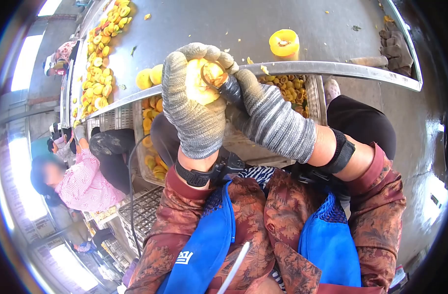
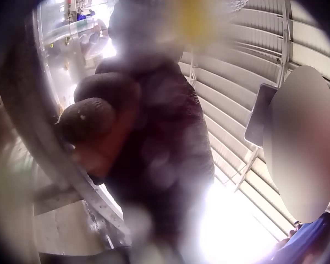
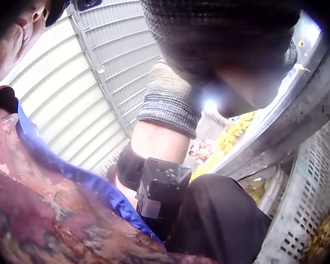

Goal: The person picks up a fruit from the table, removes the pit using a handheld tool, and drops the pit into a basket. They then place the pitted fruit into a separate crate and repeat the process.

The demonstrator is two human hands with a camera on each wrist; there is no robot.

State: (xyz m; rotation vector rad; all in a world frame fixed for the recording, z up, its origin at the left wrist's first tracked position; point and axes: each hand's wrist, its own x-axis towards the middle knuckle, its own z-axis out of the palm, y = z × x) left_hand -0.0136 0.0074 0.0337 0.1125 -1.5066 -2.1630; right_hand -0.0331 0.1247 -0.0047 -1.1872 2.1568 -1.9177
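My gloved left hand (image 1: 197, 122) holds a cut yellow peach (image 1: 196, 89) just above the near edge of the metal table, fingers wrapped around its far side. In my gloved right hand (image 1: 278, 117) is a black-handled pitting knife (image 1: 230, 91). Its curved metal end sits in the reddish center of the peach. Both hands are close together. The left wrist view shows only a dark, blurred glove (image 2: 154, 126); in the right wrist view the dark right glove (image 3: 220, 38) hides the tool and the fruit.
A peach half (image 1: 284, 51) lies on the metal table (image 1: 209, 24), and whole-looking peaches (image 1: 144, 78) sit by its rim. Many peach halves (image 1: 97, 63) line the left side. Below are crates of cut fruit (image 1: 160, 169). Brown cloth (image 1: 395, 46) lies at right. A person in pink (image 1: 91, 176) sits left.
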